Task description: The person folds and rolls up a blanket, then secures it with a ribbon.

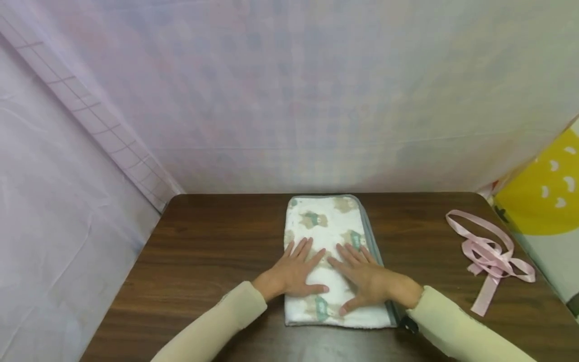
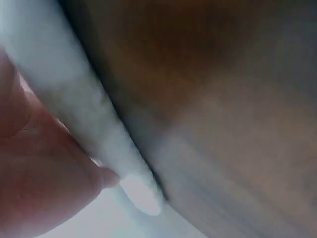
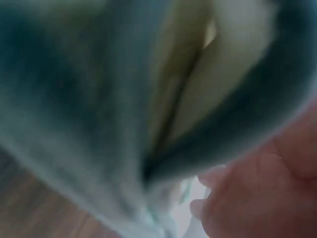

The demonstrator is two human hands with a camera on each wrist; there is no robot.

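Head view: left hand (image 1: pixel 294 274) and right hand (image 1: pixel 366 281) lie flat on the cloth (image 1: pixel 320 275)

The cloth, white and patterned with a grey edge, lies folded on the counter (image 1: pixel 217 251), its far end close to the counter's far edge. Both hands are palm down with fingers straight and spread, the left on the cloth's left half, the right on its right half, apart from each other. Right of the cloth, well apart, lies a loosely looped pink ribbon (image 1: pixel 488 256). Beyond the cloth hangs a pale curtain (image 1: pixel 294 100).
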